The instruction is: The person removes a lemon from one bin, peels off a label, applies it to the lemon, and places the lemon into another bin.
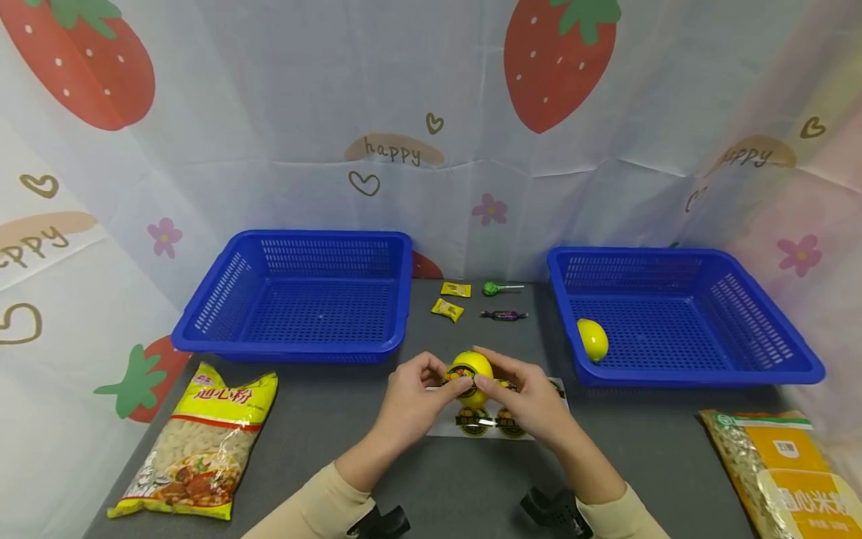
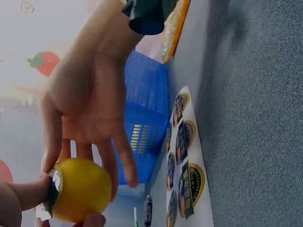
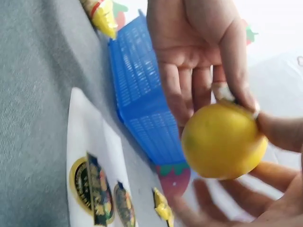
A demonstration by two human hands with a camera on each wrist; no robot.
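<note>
A yellow lemon (image 1: 480, 363) is held up between my two hands, above a white sheet of round stickers (image 1: 441, 427). A dark round sticker (image 1: 462, 372) lies on the side of the lemon that faces me. My left hand (image 1: 416, 400) grips the lemon from the left, its thumb on the sticker. From the right, my right hand (image 1: 533, 403) holds it too, the thumb touching the sticker's edge and the fingers behind the fruit. In the left wrist view the sticker (image 2: 56, 184) sits under the thumbs; part of it is hidden.
A blue basket (image 1: 289, 348) stands back left; another blue basket (image 1: 700, 374), back right, contains a lemon (image 1: 592, 340). Between them lie yellow-wrapped candies (image 1: 447, 308), a green lollipop (image 1: 491, 288) and a purple candy (image 1: 503, 316). Food bags lie left (image 1: 202, 442) and right (image 1: 788, 471).
</note>
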